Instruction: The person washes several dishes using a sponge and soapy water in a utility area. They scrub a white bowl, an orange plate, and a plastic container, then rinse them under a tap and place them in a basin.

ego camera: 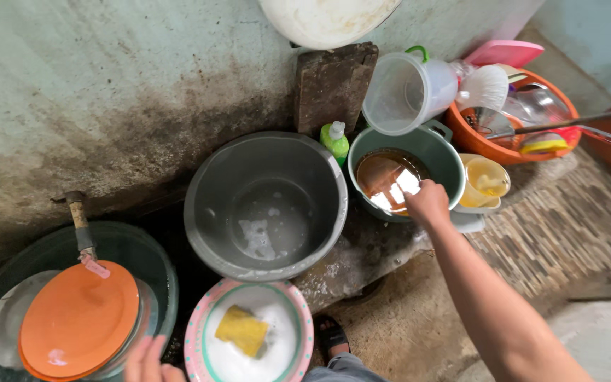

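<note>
Left hand point(151, 361) hovers open by the soapy plate point(206, 354); right hand point(427, 203), nearer the green pot point(438, 152), grips something unclear inside.

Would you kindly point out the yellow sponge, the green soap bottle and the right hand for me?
yellow sponge point(242, 330), head view, middle of its top face.
green soap bottle point(335, 143), head view, its green body below the white cap.
right hand point(428, 203), head view, back of the hand.

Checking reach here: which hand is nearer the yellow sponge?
Left. The left hand is just left of the yellow sponge; the right hand is up at the green pot.
</note>
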